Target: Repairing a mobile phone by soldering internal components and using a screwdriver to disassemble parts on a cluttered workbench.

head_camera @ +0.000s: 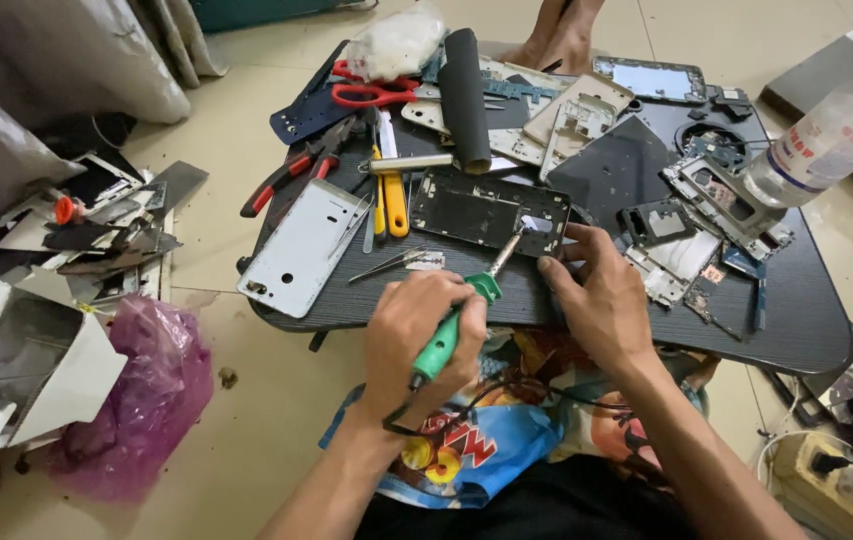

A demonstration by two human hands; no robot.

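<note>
Left hand (pixel 416 335): closed in a fist round the green handle of a soldering iron (pixel 446 335), whose metal shaft runs up and right to a tip set on the lower right corner of a dark phone frame (pixel 486 212). A black cord leaves the handle's butt and loops over the lap.

Right hand (pixel 601 300): laid flat with fingers spread, fingertips pressed on the table (pixel 806 320) at the frame's right edge, just beside the tip. Nothing is pinched.

Frame: lying flat near the front middle of the dark table, between a pale back cover (pixel 303 248) on the left and loose dark panels on the right. Tweezers (pixel 389 263) lie just in front of it, untouched.

Handling, as judged: the frame is best kept pinned by the spread fingers so that it cannot slide under the tip; the fingertips are very near the hot end and are better held clear of it. The shaft is better rested lightly than pushed, and the cord kept slack so that it does not drag the handle.

Also present: red scissors (pixel 371 92), pliers (pixel 291 170), a yellow-handled tool (pixel 394 195), a clear bottle (pixel 826 145), a purple bag (pixel 141 395) on the floor.

Not made out: the exact spot under the tip, which is small and pale; whether solder is present; the left palm's grip, covered by the knuckles; the bottle's top, cut off by the edge; a bare foot beyond the table, cut off above.
</note>
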